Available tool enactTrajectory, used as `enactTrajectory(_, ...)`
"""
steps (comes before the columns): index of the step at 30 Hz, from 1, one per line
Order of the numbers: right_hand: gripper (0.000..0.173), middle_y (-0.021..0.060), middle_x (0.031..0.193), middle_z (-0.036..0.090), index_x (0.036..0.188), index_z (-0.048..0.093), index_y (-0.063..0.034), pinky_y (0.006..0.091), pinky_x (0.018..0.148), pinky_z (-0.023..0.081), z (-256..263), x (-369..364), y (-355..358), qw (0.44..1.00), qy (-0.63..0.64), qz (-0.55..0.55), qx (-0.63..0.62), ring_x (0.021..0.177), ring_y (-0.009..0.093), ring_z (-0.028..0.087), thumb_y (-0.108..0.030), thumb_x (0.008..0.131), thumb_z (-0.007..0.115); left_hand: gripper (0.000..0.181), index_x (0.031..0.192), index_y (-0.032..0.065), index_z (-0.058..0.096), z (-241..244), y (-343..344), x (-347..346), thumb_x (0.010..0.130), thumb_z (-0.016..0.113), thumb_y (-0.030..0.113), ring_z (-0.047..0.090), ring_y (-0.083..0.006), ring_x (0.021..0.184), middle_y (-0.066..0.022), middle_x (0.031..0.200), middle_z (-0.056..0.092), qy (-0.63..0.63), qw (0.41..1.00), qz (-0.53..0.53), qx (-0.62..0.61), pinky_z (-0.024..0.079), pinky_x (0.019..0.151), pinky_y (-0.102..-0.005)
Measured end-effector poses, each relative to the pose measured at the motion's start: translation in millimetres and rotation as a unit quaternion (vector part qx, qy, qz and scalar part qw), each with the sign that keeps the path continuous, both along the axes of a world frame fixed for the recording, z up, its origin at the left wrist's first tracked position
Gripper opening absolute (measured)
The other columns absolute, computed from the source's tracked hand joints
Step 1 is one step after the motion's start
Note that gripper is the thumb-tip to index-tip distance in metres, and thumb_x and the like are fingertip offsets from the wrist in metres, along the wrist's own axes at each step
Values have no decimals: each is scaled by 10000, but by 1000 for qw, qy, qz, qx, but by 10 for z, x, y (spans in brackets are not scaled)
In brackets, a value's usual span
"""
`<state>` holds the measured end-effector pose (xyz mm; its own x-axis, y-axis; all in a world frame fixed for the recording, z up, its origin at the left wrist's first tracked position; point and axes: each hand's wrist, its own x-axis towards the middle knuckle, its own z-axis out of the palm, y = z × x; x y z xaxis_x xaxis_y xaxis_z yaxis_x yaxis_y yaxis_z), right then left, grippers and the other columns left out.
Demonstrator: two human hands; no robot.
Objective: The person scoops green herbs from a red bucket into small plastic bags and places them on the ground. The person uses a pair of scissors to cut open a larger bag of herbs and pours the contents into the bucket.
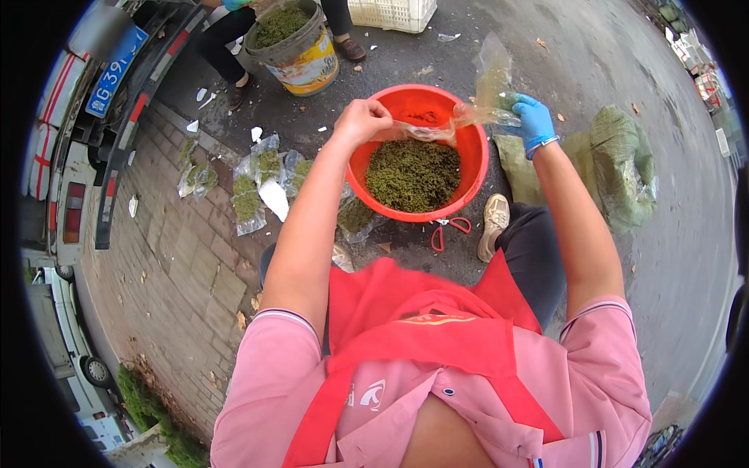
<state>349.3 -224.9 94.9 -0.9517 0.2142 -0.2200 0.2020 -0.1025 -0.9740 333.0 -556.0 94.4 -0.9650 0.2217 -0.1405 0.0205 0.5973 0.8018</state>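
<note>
My bare left hand (364, 121) pinches one end of a clear plastic bag (430, 133) above the left rim of a red plastic tub (477, 190). My right hand (535, 121), in a blue glove, grips the other part of the bag beyond the tub's right rim. Bits of green stuff cling inside the raised part of the bag. In the tub lies a heap of small green berries or buds (412, 175). Red-handled scissors (449, 231) lie on the ground against the tub's near side, their blades mostly hidden.
Clear bags of green stuff (247, 199) and white foam pieces (274, 199) lie left of the tub. Green woven sacks (620, 169) stand at right. Beyond are a bucket (304, 64) of green stuff, a seated person's legs (219, 47) and a white crate (395, 13). A truck's rear (76, 193) is at left.
</note>
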Motion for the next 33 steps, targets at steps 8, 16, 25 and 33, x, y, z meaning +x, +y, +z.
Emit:
enactTrajectory(8,321,58,913,640,984,625,24,261,755,452,-188,42,-14,993,108,19,53,804,149,585,41,718,446,116,807,-15,638,19,-30,-12,739,666,75,594,-92,658,-63,734,642,-16,997,30,75,472,607,-222)
enactTrajectory(16,309,109,939,638,1054,575,14,299,744,467,-27,388,-402,950,215,122,190,821,169,589,-107,776,515,106,812,-18,583,369,944,168,749,640,46,612,-118,675,-95,738,644,18,966,27,257,476,599,-222)
enactTrajectory(25,209,43,863,630,984,613,-46,272,702,471,733,755,670,943,242,-147,172,756,132,571,-147,801,612,232,1014,15,571,975,2417,569,791,620,55,579,-136,888,-67,948,635,145,906,-143,372,448,801,-255)
enactTrajectory(33,330,172,1075,591,1131,570,-74,318,875,435,1156,1580,3169,713,173,-298,610,1012,269,565,-61,810,491,928,1224,-46,380,828,3767,872,698,449,715,580,-313,972,-195,1025,598,5,985,-173,-4,411,873,-370)
